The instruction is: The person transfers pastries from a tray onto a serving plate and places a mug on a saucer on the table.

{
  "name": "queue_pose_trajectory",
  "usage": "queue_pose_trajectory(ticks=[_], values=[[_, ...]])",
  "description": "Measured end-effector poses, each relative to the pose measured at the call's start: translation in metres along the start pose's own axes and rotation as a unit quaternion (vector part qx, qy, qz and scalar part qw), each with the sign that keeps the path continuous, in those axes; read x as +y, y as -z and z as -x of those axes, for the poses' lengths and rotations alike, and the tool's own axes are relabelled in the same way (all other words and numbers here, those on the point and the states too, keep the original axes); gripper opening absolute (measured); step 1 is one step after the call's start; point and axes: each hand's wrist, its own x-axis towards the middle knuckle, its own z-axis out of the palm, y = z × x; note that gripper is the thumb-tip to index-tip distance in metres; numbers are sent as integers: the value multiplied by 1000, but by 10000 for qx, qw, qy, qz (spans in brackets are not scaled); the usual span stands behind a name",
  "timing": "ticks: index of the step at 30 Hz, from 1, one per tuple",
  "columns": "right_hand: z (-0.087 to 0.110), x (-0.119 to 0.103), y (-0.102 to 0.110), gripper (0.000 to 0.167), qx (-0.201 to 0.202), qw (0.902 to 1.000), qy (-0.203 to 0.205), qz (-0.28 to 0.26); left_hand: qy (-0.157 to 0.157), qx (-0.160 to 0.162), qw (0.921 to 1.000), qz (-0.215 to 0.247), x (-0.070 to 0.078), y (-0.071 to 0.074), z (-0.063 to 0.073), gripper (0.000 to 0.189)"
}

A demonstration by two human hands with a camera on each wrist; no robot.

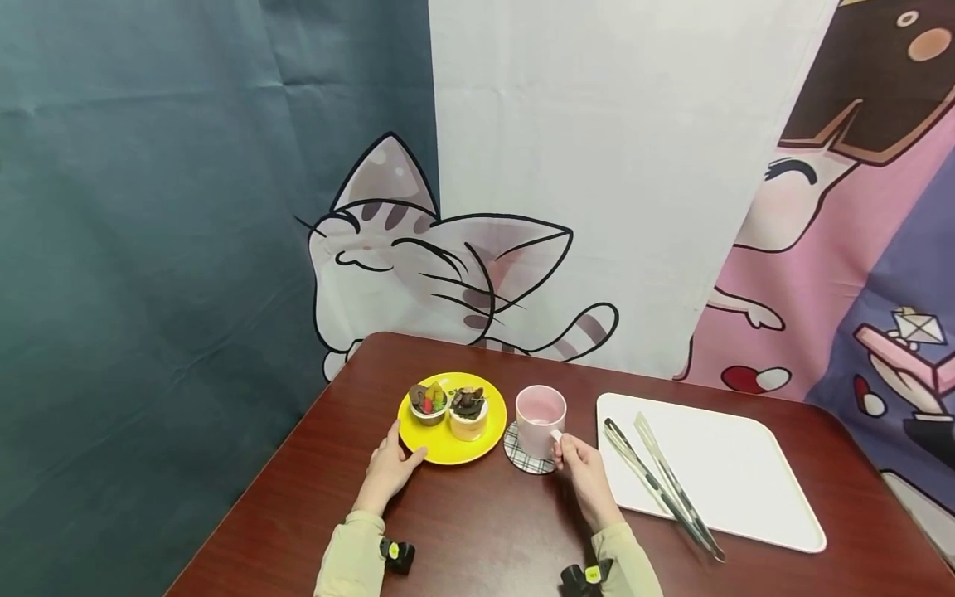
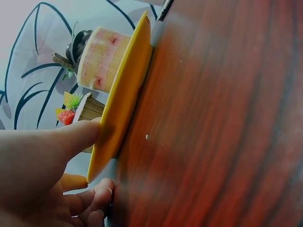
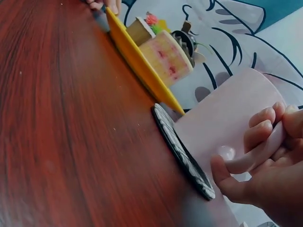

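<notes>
My left hand (image 1: 390,470) holds the near-left rim of a yellow plate (image 1: 488,427), its thumb over the edge in the left wrist view. On the plate are a small cupcake (image 1: 429,414) topped with fruit-like pieces and a round layered cake (image 1: 468,429) with dark decorations. To the right, a pink mug (image 1: 535,435) sits on a round checked coaster (image 1: 522,463). My right hand (image 1: 587,481) grips the mug's handle (image 3: 253,156), fingers curled through it. The mug's base meets the coaster in the right wrist view.
A white tray (image 1: 746,464) lies right of the mug. Metal tongs (image 1: 671,489) rest on it, their joined end reaching past its near edge. The brown wooden table (image 1: 477,531) ends at a cartoon-printed curtain (image 1: 597,124) behind.
</notes>
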Motion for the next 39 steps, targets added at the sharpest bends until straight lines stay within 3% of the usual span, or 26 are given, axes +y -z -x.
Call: queue_pose_trajectory(ticks=[6,14,19,30,39], values=[[0,-3,-1,39,-142,9996,-173,163,29,2,10000,0,2,0,0,83],[-3,-10,-3,43,113,9938,-424,1017,77,-15,10000,-5,1,0,-1,83],[-3,-11,-4,42,189,9918,-536,1147,86,3,10000,-34,0,0,-2,82],[-2,-14,4,41,336,9849,-463,1633,32,23,10000,-8,0,-2,-2,82],[3,-21,18,42,94,9898,-729,1221,-51,38,10000,48,0,-1,-1,83]])
